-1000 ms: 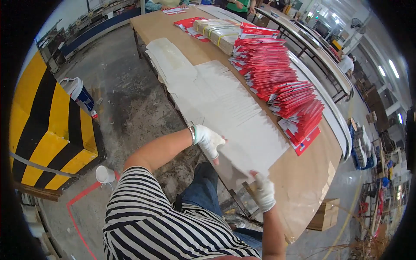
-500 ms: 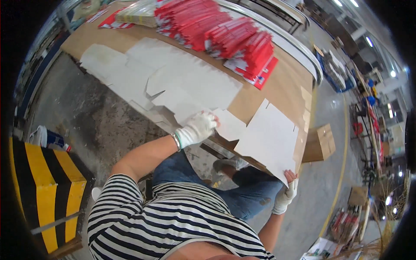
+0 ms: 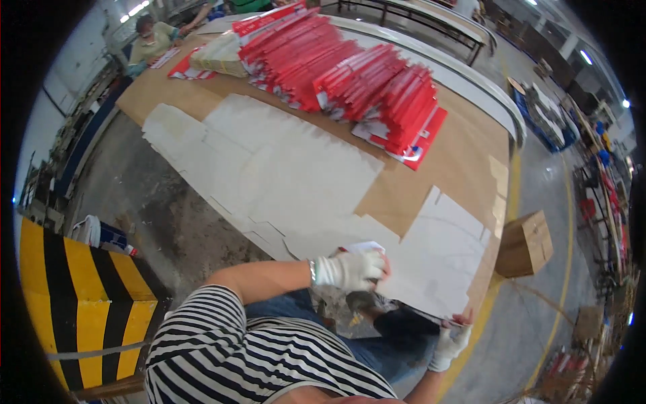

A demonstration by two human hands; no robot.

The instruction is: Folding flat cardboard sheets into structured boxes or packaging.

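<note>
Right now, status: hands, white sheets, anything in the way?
Left hand, fingers curled at white sheets' near edge. Right hand at their near right corner. Sheets spread across brown tabletop. Red pile beyond, away from both hands.

1. The long table [image 3: 464, 135] has a brown top.
2. Overlapping white card sheets [image 3: 282, 161] spread along its near edge.
3. One notched white sheet [image 3: 441, 246] lies toward its right end.
4. Red-and-white pieces [image 3: 336, 71] form a dense row beyond them.
5. A pale bundle [image 3: 225, 55] lies left of that row.

1 white card blank [image 3: 441, 252], stepped edges, 2 narrow slits, mostly flat on brown tabletop [image 3: 464, 151]
</note>
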